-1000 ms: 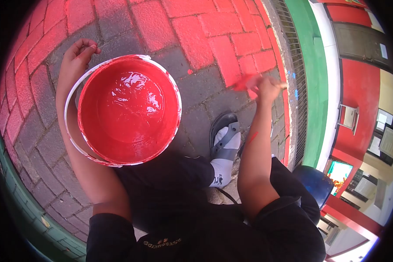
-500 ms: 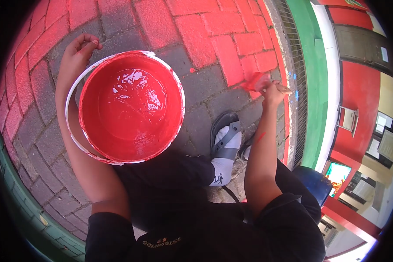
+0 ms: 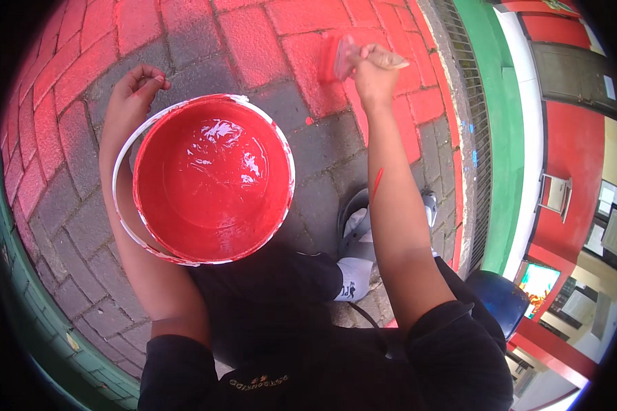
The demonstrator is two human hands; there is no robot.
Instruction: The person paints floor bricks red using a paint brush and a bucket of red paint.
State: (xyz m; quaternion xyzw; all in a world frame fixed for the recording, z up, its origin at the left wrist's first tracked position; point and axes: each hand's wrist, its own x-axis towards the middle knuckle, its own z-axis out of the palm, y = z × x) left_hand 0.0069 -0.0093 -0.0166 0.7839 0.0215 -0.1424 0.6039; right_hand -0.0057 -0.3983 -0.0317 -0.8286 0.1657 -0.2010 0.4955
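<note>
My right hand (image 3: 377,77) grips a wide paintbrush (image 3: 345,58), with the pale end of its handle sticking out past my fist. Red paint covers the bristles, which overlap red-painted paving bricks (image 3: 308,58). A bucket (image 3: 212,178) of glossy red paint, its rim smeared red and white, appears in front of my left forearm. Its white handle (image 3: 118,195) loops across that forearm. Just beyond the rim, my left hand (image 3: 138,88) has curled fingers with the thumb against them, and nothing shows in its grasp. A red streak marks my right forearm.
Grey bricks (image 3: 322,140) border the painted ones. My sandalled foot (image 3: 355,226) stands below the right forearm. A drain grate (image 3: 480,137) and a green strip (image 3: 504,137) run along the right, beside a red building wall (image 3: 576,154). A dark blue object (image 3: 495,301) sits near my knee.
My right hand and the paintbrush have swung up and left, from near the drain edge to over the painted bricks. The bucket and my left hand appear slightly lower and further right.
</note>
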